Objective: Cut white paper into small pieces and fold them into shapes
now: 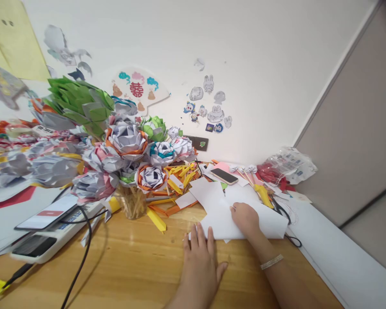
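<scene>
A white sheet of paper (270, 221) lies on the wooden table in front of me. My left hand (200, 255) rests palm down, its fingers stretched out and the tips at the sheet's lower left edge. On the sheet, my right hand (245, 218) is closed, with thumb and forefinger pinching a fold or edge of the paper. Its other fingers are curled under and partly hidden. Smaller white paper pieces (204, 192) lie just beyond, beside a dark-screened phone (224, 175).
Folded paper flowers (127, 137) crowd the left, some in a clear container (131, 204). Orange and yellow strips (156, 219) lie near it. A phone (48, 212) sits on a white device (35, 246) with black cables (87, 240). Plastic bags (291, 165) stand at back right.
</scene>
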Tool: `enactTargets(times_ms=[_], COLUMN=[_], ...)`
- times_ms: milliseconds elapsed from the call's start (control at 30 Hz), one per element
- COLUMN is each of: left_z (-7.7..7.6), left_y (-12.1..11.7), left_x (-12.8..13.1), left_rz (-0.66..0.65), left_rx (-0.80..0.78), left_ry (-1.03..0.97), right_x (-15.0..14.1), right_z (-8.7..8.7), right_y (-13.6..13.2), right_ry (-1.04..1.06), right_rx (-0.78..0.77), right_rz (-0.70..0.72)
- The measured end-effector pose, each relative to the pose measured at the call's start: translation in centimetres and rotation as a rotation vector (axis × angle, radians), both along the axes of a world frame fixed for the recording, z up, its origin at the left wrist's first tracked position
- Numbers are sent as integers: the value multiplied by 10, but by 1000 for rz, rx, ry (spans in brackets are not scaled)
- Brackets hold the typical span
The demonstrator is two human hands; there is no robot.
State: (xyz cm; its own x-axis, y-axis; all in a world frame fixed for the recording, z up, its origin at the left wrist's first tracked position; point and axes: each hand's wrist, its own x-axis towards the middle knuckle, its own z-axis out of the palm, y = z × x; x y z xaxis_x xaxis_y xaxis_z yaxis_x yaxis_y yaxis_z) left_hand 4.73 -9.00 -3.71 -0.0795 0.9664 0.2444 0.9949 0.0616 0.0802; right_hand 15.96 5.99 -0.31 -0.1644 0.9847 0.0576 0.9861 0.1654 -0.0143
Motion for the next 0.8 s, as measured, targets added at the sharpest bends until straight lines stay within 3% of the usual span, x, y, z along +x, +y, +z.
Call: enactTargets(times_ms=[800], left_z=[16], left_y=[-1], left_x=[-1], left_rz=[10], left_rx=[-102], left_ry=[-110], right_x=[-4], right_z=[0], right_y=[-3], right_ry=[-26], right_rx=[13], right_rz=[13])
